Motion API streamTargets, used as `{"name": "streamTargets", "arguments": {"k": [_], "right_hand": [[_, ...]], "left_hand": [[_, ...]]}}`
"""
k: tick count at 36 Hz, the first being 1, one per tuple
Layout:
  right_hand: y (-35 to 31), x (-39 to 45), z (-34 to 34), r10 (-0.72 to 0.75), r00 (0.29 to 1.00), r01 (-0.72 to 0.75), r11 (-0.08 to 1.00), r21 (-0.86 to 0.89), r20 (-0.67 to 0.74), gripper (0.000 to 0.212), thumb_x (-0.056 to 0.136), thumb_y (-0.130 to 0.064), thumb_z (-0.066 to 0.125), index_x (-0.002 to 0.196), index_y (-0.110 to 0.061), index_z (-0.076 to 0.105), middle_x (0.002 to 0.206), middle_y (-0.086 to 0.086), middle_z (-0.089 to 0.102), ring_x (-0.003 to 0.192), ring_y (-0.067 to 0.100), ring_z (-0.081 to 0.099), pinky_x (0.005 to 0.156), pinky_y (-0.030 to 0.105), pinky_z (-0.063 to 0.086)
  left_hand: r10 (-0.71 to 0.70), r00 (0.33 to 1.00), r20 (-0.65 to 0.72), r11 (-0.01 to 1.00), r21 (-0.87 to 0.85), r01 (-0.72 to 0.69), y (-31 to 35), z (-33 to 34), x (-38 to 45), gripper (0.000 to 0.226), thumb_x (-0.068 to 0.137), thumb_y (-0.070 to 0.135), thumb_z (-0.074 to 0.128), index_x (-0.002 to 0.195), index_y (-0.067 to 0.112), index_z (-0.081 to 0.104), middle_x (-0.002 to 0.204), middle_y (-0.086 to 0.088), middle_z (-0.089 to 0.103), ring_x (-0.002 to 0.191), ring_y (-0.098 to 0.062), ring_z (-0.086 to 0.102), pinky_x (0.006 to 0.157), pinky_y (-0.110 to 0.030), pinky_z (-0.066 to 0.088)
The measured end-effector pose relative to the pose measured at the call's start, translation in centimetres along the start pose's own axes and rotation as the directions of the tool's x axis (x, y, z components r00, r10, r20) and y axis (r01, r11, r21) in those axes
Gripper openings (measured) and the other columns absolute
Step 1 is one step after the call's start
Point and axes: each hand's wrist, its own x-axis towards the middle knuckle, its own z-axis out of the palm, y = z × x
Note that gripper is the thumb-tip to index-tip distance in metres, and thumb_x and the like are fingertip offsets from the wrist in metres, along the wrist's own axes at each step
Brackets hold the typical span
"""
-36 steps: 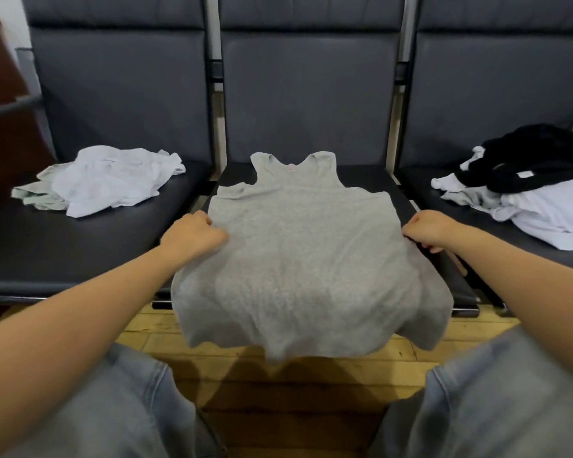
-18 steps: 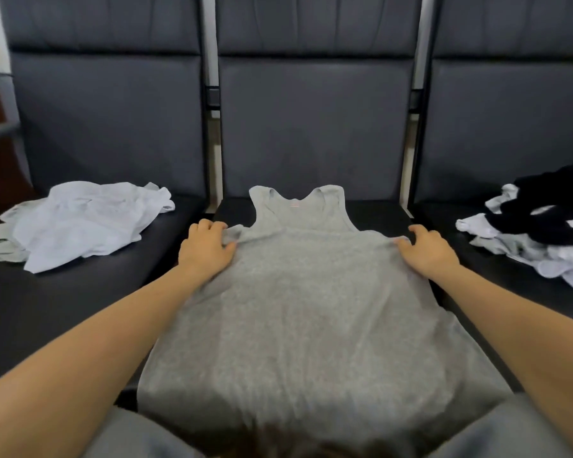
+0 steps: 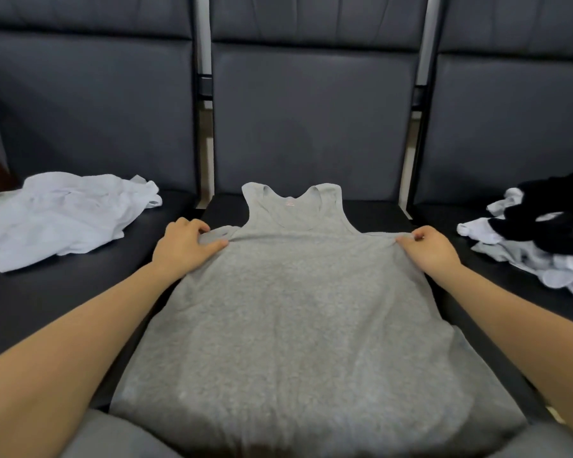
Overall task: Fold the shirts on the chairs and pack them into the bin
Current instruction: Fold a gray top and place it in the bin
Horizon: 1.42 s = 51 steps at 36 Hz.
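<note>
A grey tank top [image 3: 298,309] lies flat, neck away from me, on the seat of the middle chair [image 3: 374,214]; its hem hangs over the front edge. My left hand [image 3: 184,247] pinches the cloth at the left underarm corner, thumb on top. At the right underarm corner my right hand [image 3: 427,247] pinches the fabric in the same way. The cloth between the two hands is pulled taut. No bin is in view.
A crumpled white shirt [image 3: 63,216] lies on the left chair's seat. On the right chair sits a heap of white shirts [image 3: 549,269] with a black garment [image 3: 556,213] on top. Dark padded backrests stand behind all three seats.
Both hands went from the shirt's sides up to the underarm corners. Half a second ago they lay flat there; now the fingers curl and pinch the cloth. My head has come closer.
</note>
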Motion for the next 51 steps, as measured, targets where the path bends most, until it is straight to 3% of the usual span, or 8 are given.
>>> {"name": "streamTargets", "arguments": {"k": [14, 21, 25, 31, 36, 39, 45, 51], "right_hand": [[0.5, 0.9, -0.7, 0.198, 0.98, -0.174, 0.825, 0.538, 0.014, 0.017, 0.09, -0.013, 0.064, 0.073, -0.018, 0.062, 0.083, 0.007, 0.063, 0.084, 0.024, 0.058, 0.084, 0.037, 0.05], [0.9, 0.7, -1.2, -0.062, 0.992, 0.066, 0.997, 0.028, -0.106, 0.016, 0.096, -0.015, 0.048, 0.101, -0.009, 0.063, 0.091, 0.009, 0.062, 0.088, 0.028, 0.058, 0.071, 0.031, 0.039], [1.4, 0.2, 0.0, -0.234, 0.971, 0.236, 0.895, -0.379, 0.052, 0.022, 0.095, -0.012, 0.044, 0.108, -0.013, 0.062, 0.114, 0.012, 0.054, 0.109, 0.03, 0.05, 0.083, 0.036, 0.043], [-2.6, 2.1, 1.4, -0.231, 0.968, 0.221, 0.97, -0.099, -0.101, 0.026, 0.094, -0.01, 0.042, 0.099, -0.012, 0.068, 0.114, 0.008, 0.055, 0.102, 0.027, 0.053, 0.081, 0.037, 0.046], [-5.8, 4.7, 4.4, -0.218, 0.975, 0.216, 0.975, -0.047, -0.044, 0.025, 0.093, -0.019, 0.049, 0.072, -0.009, 0.058, 0.07, 0.008, 0.058, 0.072, 0.03, 0.056, 0.059, 0.033, 0.042], [-7.8, 6.8, 6.5, -0.19, 0.982, 0.189, 0.979, -0.072, -0.008, 0.042, 0.093, -0.034, 0.054, 0.061, -0.008, 0.051, 0.061, 0.011, 0.049, 0.062, 0.029, 0.049, 0.055, 0.035, 0.037], [-11.6, 11.1, 11.2, -0.027, 0.999, 0.033, 0.951, -0.306, 0.025, 0.071, 0.084, -0.067, 0.053, 0.129, -0.012, 0.054, 0.133, 0.009, 0.047, 0.129, 0.029, 0.037, 0.101, 0.04, 0.034], [-12.6, 12.8, 14.3, -0.1, 0.995, 0.098, 0.969, -0.227, 0.003, 0.044, 0.094, -0.046, 0.048, 0.12, -0.012, 0.06, 0.125, 0.009, 0.055, 0.124, 0.03, 0.041, 0.097, 0.038, 0.033]], "left_hand": [[-0.044, 0.978, -0.203, 0.989, -0.146, 0.014, 0.5, -0.2, -0.6, 0.025, 0.101, 0.027, 0.047, 0.09, 0.004, 0.044, 0.07, -0.007, 0.05, 0.07, -0.029, 0.05, 0.062, -0.038, 0.034], [0.075, 0.989, -0.125, 0.966, 0.256, -0.041, 0.2, 0.0, -0.4, 0.019, 0.099, 0.027, 0.045, 0.094, 0.009, 0.044, 0.074, -0.008, 0.056, 0.069, -0.03, 0.054, 0.056, -0.038, 0.038], [0.1, 0.99, -0.1, 0.966, 0.248, -0.072, 1.0, 0.6, 0.0, 0.016, 0.089, 0.019, 0.054, 0.104, 0.013, 0.055, 0.1, -0.009, 0.055, 0.098, -0.031, 0.05, 0.074, -0.041, 0.044], [-0.013, 0.996, -0.087, 1.0, 0.004, 0.014, 4.9, 0.9, 3.0, 0.014, 0.086, 0.023, 0.055, 0.097, 0.02, 0.064, 0.107, -0.006, 0.055, 0.102, -0.028, 0.053, 0.087, -0.043, 0.048], [-0.113, 0.993, 0.028, 0.987, -0.115, 0.115, 6.3, 2.6, 6.7, 0.038, 0.088, 0.029, 0.05, 0.053, 0.015, 0.044, 0.064, -0.008, 0.052, 0.07, -0.03, 0.053, 0.064, -0.037, 0.046], [-0.222, 0.975, 0.025, 0.974, -0.044, 0.223, 6.6, 3.7, 9.6, 0.044, 0.088, 0.055, 0.049, 0.083, 0.012, 0.06, 0.105, -0.014, 0.06, 0.102, -0.034, 0.055, 0.085, -0.041, 0.049], [-0.305, 0.952, 0.01, 0.948, 0.094, 0.303, 7.2, 6.2, 14.5, 0.079, 0.079, 0.075, 0.05, 0.131, 0.016, 0.053, 0.14, -0.013, 0.038, 0.133, -0.032, 0.031, 0.109, -0.044, 0.026], [-0.004, 1.0, -0.03, 0.998, 0.062, 0.006, 7.8, 8.5, 16.2, 0.041, 0.096, 0.047, 0.044, 0.107, 0.014, 0.065, 0.12, -0.011, 0.058, 0.117, -0.033, 0.048, 0.095, -0.043, 0.037]]}}
